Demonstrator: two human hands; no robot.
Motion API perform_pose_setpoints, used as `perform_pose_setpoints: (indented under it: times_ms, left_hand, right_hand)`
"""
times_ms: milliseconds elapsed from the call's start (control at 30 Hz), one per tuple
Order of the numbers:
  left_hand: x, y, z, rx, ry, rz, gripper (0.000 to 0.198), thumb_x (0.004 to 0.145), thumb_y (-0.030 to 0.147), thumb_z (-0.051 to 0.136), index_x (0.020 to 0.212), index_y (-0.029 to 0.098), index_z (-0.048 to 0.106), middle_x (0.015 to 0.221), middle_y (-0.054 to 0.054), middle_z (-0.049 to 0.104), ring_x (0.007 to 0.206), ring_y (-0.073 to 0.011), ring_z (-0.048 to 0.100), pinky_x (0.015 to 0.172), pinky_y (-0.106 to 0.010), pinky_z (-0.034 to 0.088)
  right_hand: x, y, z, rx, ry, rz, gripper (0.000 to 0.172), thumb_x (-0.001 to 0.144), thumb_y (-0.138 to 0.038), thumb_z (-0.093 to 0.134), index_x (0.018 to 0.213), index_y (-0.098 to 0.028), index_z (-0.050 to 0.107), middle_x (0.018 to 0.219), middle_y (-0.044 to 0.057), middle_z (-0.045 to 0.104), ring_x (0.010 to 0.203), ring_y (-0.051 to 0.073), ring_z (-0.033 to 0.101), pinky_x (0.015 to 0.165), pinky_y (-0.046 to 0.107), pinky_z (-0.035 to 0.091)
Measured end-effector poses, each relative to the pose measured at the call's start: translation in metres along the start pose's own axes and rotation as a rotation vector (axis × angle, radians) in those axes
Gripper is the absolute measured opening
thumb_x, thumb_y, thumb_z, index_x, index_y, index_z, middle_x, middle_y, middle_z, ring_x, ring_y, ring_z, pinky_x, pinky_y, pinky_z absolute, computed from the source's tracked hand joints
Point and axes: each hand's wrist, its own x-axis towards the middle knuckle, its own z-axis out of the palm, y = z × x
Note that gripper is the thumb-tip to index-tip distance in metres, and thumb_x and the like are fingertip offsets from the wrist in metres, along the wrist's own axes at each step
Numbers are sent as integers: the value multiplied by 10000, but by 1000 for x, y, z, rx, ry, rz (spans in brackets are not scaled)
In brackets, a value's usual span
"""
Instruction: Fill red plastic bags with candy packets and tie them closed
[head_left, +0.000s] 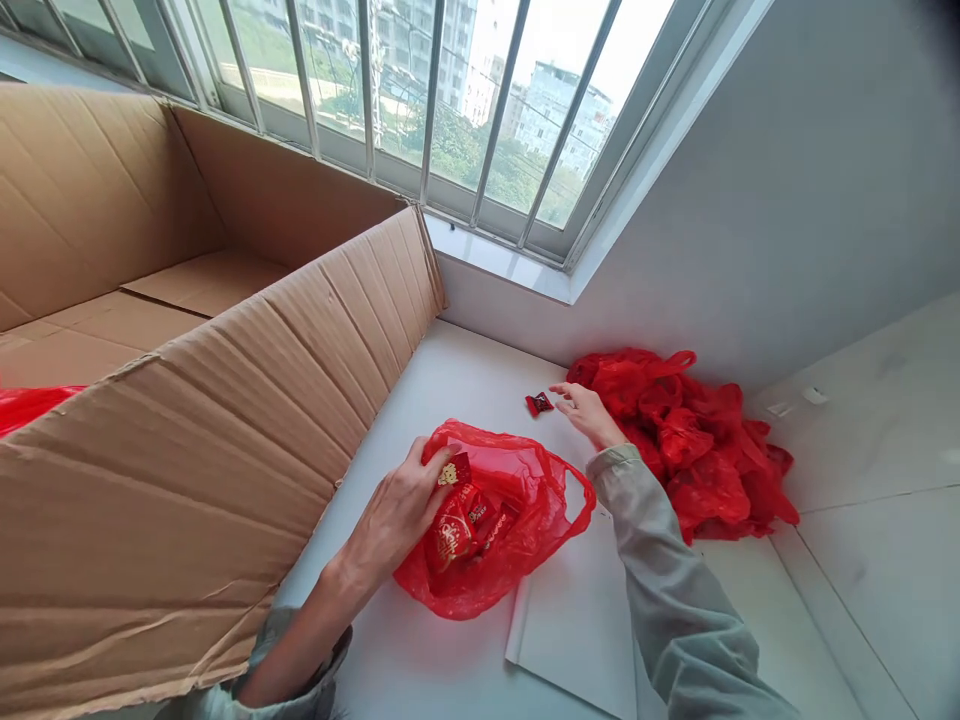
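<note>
A red plastic bag (517,470) lies with its mouth spread on the white surface. My left hand (401,505) is closed on its left rim, the thumb over a red packet with a gold print (454,470); whether the thumb pinches this packet too, I cannot tell. Inside the bag are several red wrapped packets (454,530) with gold lettering. My right hand (589,412) is open, fingers stretched leftward just above the surface. Close to its fingertips, a small gap away, lies a small dark red wrapped sweet (538,404).
A large open cardboard box (300,370) stands along the left, with some red plastic (37,405) inside. Crumpled red plastic bags (697,450) are heaped against the wall at right. A white flat panel (577,620) lies in front. Behind is a barred window (435,110).
</note>
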Motion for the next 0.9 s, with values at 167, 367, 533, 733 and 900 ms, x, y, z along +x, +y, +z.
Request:
perform_pose_setpoints:
  times_ms: [167, 367, 533, 733, 900]
  left_hand:
    - [-1, -2, -1, -13, 26, 3, 255, 947, 176, 370, 1143, 228, 525, 1120, -69, 532, 933, -197, 618, 843, -330, 509]
    - [-2, 1, -3, -10, -29, -17, 263, 956, 211, 365, 1121, 237, 569, 1089, -54, 534, 860, -173, 627, 777, -304, 514]
    - [-4, 1, -2, -27, 15, -1, 286, 940, 174, 372, 1136, 244, 567, 1074, -51, 543, 873, -167, 631, 790, -287, 516]
    - [-5, 0, 0, -20, 62, 13, 290, 928, 139, 376, 1130, 228, 564, 1068, -54, 556, 909, -173, 635, 816, -284, 514]
    - [-2, -2, 1, 9, 51, 3, 312, 932, 142, 384, 1206, 198, 523, 1135, -76, 532, 950, -198, 621, 851, -338, 515]
  right_hand:
    - [27, 27, 39, -9, 22, 90, 359, 716, -225, 655, 1059, -118, 648, 1023, 118, 677, 918, 196, 616, 850, 328, 440]
    - [11, 38, 57, 63, 60, 217, 312, 587, -307, 727, 858, -178, 641, 749, 12, 650, 748, 177, 582, 705, 288, 435]
    - [-15, 23, 38, 200, 131, 194, 288, 610, -405, 704, 772, -188, 606, 737, 10, 647, 698, 170, 569, 648, 284, 455]
    - [-90, -39, -28, 464, 85, 74, 350, 716, -421, 695, 949, -188, 575, 838, 25, 641, 745, 153, 594, 694, 274, 494]
    - [-125, -91, -15, 305, -429, -128, 93, 792, -219, 612, 876, -183, 628, 809, 14, 652, 757, 158, 592, 679, 258, 461]
